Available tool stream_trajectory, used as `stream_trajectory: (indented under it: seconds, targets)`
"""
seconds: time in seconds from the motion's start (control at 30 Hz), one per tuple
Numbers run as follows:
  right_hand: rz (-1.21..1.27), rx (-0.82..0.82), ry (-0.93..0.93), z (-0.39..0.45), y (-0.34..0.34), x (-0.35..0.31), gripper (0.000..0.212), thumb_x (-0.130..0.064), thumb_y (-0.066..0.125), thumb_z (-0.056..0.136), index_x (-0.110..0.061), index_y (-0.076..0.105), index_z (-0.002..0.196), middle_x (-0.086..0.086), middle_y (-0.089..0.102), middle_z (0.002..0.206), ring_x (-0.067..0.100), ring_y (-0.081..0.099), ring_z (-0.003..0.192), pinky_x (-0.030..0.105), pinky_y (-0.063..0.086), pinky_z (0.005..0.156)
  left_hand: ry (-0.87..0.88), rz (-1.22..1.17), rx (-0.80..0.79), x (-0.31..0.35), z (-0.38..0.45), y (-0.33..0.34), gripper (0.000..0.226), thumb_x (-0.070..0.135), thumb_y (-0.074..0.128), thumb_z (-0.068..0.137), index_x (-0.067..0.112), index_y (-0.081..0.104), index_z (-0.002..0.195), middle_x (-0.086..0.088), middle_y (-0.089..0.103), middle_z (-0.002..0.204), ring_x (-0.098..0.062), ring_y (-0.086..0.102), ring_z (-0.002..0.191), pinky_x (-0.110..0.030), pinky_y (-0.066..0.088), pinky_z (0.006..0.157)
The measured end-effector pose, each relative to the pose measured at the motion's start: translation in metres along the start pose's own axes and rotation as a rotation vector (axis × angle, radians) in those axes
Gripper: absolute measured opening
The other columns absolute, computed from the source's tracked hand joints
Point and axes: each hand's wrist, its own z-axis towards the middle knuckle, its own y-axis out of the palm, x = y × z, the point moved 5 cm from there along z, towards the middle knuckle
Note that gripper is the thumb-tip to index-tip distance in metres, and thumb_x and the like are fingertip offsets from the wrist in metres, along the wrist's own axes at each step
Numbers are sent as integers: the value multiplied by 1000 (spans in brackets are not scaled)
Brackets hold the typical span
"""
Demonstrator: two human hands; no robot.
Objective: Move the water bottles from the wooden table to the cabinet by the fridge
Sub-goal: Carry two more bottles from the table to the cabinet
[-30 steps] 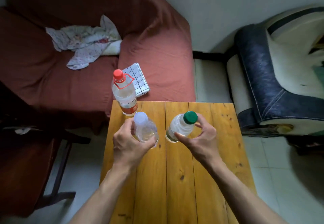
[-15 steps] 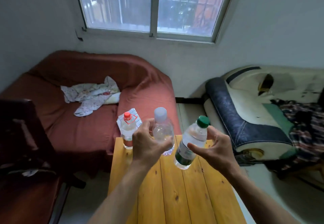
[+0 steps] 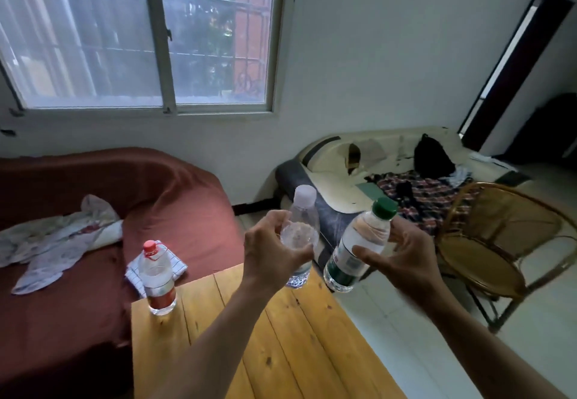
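Observation:
My left hand (image 3: 271,248) grips a clear bottle with a white cap (image 3: 301,227), held in the air above the far edge of the wooden table (image 3: 281,345). My right hand (image 3: 402,258) grips a bottle with a green cap and green label (image 3: 359,252), lifted past the table's right corner and tilted to the right. A third bottle with a red cap and red label (image 3: 157,277) stands upright on the table's far left corner. No cabinet or fridge is in view.
A sofa under a red cover (image 3: 93,242) with crumpled cloth and a checked towel (image 3: 178,266) sits left of the table. A cream and dark sofa (image 3: 359,164) holds clothes. A rattan chair (image 3: 499,242) stands on the tiled floor to the right.
Both hands have lifted their bottles off the table and carried them to the right. The view has swung up and to the right. The red-capped bottle has stayed in place.

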Motion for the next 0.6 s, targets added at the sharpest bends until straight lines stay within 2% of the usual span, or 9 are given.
stream_trajectory:
  seconds: [0.07, 0.13, 0.23, 0.37, 0.43, 0.5, 0.6]
  targets:
    - [-23, 69, 24, -16, -36, 7, 51, -23, 92, 64, -14, 68, 109, -4, 74, 106, 7, 71, 94, 35, 61, 82, 31, -18, -46, 22, -4, 25, 60, 36, 91, 53, 29, 62, 106, 11, 68, 90, -6, 67, 78, -34, 60, 68]
    - [-69, 128, 38, -33, -74, 15, 49, -24, 91, 63, -13, 69, 105, -3, 75, 103, 6, 71, 91, 31, 61, 80, 69, -30, -92, 45, -11, 54, 59, 33, 92, 52, 32, 61, 102, 13, 67, 88, -3, 65, 76, -31, 59, 67]
    - [-112, 204, 74, -62, -131, 29, 48, -30, 90, 62, -14, 69, 102, -6, 74, 100, 1, 71, 88, 21, 60, 76, 128, -47, -182, 82, -26, 102, 54, 35, 90, 53, 27, 62, 99, 13, 67, 87, -3, 65, 75, -30, 58, 66]
    - [-159, 303, 121, -109, -201, 55, 52, -24, 91, 64, -10, 69, 108, -1, 74, 104, 6, 71, 93, 22, 60, 78, 162, -85, -286, 131, -60, 166, 56, 36, 91, 58, 25, 64, 105, 13, 67, 87, -4, 67, 77, -28, 59, 66]
    - [-153, 349, 149, -134, -234, 70, 52, -26, 91, 64, -12, 69, 109, -4, 74, 103, 5, 70, 92, 20, 59, 79, 154, -118, -321, 154, -80, 196, 56, 43, 88, 56, 26, 65, 104, 13, 68, 86, -1, 66, 75, -30, 60, 66]
    - [-151, 376, 181, -158, -260, 83, 53, -31, 90, 64, -14, 68, 110, -7, 74, 104, 2, 70, 94, 18, 58, 80, 167, -136, -367, 176, -102, 224, 56, 54, 81, 53, 25, 65, 98, 11, 68, 83, -4, 66, 72, -34, 60, 64]
    - [-167, 413, 234, -190, -292, 97, 56, -34, 89, 64, -16, 68, 112, -7, 73, 107, 2, 69, 95, 14, 56, 80, 210, -140, -449, 205, -129, 261, 51, 53, 81, 54, 24, 63, 92, 8, 68, 82, -11, 67, 72, -38, 59, 64]
